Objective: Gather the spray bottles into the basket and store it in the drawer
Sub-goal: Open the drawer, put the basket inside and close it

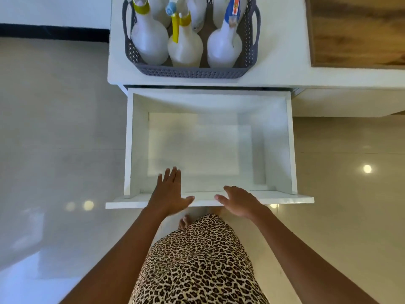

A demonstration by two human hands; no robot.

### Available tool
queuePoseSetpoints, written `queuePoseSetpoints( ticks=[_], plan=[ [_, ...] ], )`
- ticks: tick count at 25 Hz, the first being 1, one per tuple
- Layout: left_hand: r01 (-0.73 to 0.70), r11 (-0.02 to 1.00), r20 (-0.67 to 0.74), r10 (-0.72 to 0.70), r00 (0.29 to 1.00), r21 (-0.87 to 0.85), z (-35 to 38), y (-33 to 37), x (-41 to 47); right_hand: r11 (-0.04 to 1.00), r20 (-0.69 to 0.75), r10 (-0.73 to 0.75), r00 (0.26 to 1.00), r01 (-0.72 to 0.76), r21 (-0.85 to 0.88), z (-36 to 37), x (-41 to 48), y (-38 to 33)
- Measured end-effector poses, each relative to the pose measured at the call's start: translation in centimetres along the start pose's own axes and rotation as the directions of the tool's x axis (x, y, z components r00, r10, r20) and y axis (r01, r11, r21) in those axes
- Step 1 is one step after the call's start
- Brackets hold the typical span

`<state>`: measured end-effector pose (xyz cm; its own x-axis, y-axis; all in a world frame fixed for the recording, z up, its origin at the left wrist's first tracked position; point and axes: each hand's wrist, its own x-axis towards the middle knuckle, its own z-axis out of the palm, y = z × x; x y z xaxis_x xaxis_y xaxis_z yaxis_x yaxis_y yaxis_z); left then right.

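White spray bottles [185,43] stand in grey basket [192,72] above open white drawer [210,148].

The top edge of the picture cuts off the far part of the basket [190,72], and also the heads of the spray bottles [151,40] at the back. How many bottles stand in the back row is hard to tell, because the front ones cover them. The left hand [169,191] is a little blurred at its fingers. A foot [184,221] shows only partly, the leopard-print dress [197,264] hides the rest. The wooden board [357,31] on the surface [282,40] is cut by the right edge.
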<state>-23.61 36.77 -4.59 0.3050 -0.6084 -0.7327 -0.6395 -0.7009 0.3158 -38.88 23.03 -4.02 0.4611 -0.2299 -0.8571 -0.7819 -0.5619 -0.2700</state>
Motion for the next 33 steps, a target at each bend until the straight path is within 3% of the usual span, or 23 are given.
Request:
queuePoseSetpoints(
  ticks=[2, 4, 6, 9, 12, 14, 17, 18, 20, 22, 24, 26, 29, 33],
  plan=[
    [-0.018, 0.992, -0.173, -0.003, 0.985, -0.123, -2.9, -0.1, 1.0, 0.985, -0.108, -0.013, 0.994, 0.031, 0.168, -2.4, 0.6, -0.1],
    [-0.051, 0.968, -0.381, -0.047, 0.923, -0.244, -6.1, -0.4, 2.0, 0.943, -0.270, 0.025, 0.963, 0.067, 0.327, -5.3, 1.4, -0.2],
    [-0.082, 0.925, -0.578, -0.161, 0.800, -0.371, -9.5, -0.8, 3.3, 0.872, -0.444, 0.083, 0.892, 0.150, 0.466, -8.6, 2.4, -0.4],
    [-0.076, 0.854, -0.686, -0.357, 0.635, -0.515, -15.2, -1.8, 6.1, 0.785, -0.626, 0.160, 0.763, 0.286, 0.549, -14.4, 3.9, -0.6],
    [-0.055, 0.803, -0.689, -0.470, 0.551, -0.593, -21.1, -3.3, 9.6, 0.726, -0.711, 0.218, 0.669, 0.376, 0.576, -20.8, 5.8, -1.0],
    [-0.077, 0.720, -0.633, -0.548, 0.547, -0.689, -25.0, -4.2, 12.5, 0.716, -0.725, 0.222, 0.652, 0.395, 0.575, -24.9, 7.8, -1.1],
    [-0.216, 0.393, -0.424, -0.584, 0.692, -0.894, -29.2, -5.6, 16.1, 0.745, -0.722, 0.193, 0.665, 0.379, 0.549, -29.5, 10.7, -1.0],
    [-0.224, 0.329, -0.383, -0.577, 0.721, -0.917, -29.8, -6.0, 16.9, 0.748, -0.715, 0.190, 0.672, 0.373, 0.549, -30.6, 11.5, -1.1],
    [-0.171, 0.396, -0.391, -0.582, 0.713, -0.902, -30.2, -6.7, 18.2, 0.758, -0.701, 0.175, 0.691, 0.361, 0.544, -32.4, 12.8, -1.3],
    [-0.100, 0.481, -0.427, -0.640, 0.639, -0.871, -30.0, -7.4, 19.2, 0.774, -0.691, 0.168, 0.703, 0.341, 0.534, -33.7, 14.0, -1.6],
    [-0.049, 0.504, -0.444, -0.707, 0.551, -0.863, -29.6, -7.8, 19.7, 0.773, -0.691, 0.191, 0.697, 0.328, 0.544, -34.7, 14.6, -1.4],
    [-0.048, 0.496, -0.447, -0.733, 0.513, -0.867, -29.4, -8.0, 19.9, 0.733, -0.658, 0.226, 0.718, 0.320, 0.601, -35.4, 14.7, -1.0],
    [-0.048, 0.450, -0.406, -0.748, 0.525, -0.892, -29.5, -8.1, 20.1, 0.663, -0.600, 0.296, 0.743, 0.292, 0.689, -35.9, 14.8, -1.3],
    [-0.059, 0.397, -0.357, -0.739, 0.571, -0.916, -30.2, -7.7, 19.4, 0.646, -0.612, 0.379, 0.694, 0.276, 0.712, -36.1, 15.0, -2.3]
  ],
)
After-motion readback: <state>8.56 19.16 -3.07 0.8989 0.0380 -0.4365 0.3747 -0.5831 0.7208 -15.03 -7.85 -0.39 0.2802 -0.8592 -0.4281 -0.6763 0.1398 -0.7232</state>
